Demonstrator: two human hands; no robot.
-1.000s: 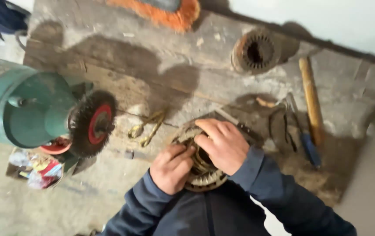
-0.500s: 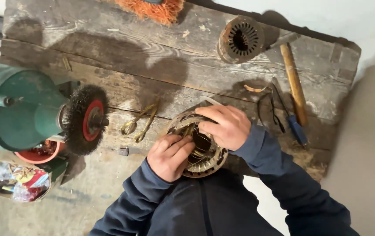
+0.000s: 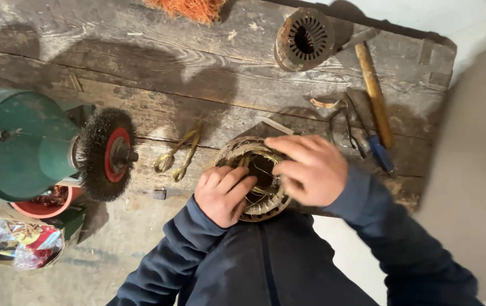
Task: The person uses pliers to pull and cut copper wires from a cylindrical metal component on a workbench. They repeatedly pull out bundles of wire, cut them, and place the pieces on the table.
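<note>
Both hands work on a round motor stator [image 3: 254, 180] at the near edge of the wooden desk [image 3: 158, 62].

The left hand [image 3: 222, 195] grips the stator's near-left rim, fingers curled over it into the bore; the right hand [image 3: 311, 168] lies over the far-right rim, fingers bent onto the windings, so both are clamped on the same part, close together. The stator overhangs the desk's front edge, against the person's body. To its left lie loose wire loops [image 3: 178, 156], then a wire wheel [image 3: 107, 154] on a green grinder [image 3: 19, 144], leaving a narrow bare strip between. Pliers [image 3: 348, 127] and a hammer [image 3: 374, 93] sit just right. A second stator [image 3: 304, 38] stands near the far edge, with open boards to its left.
</note>
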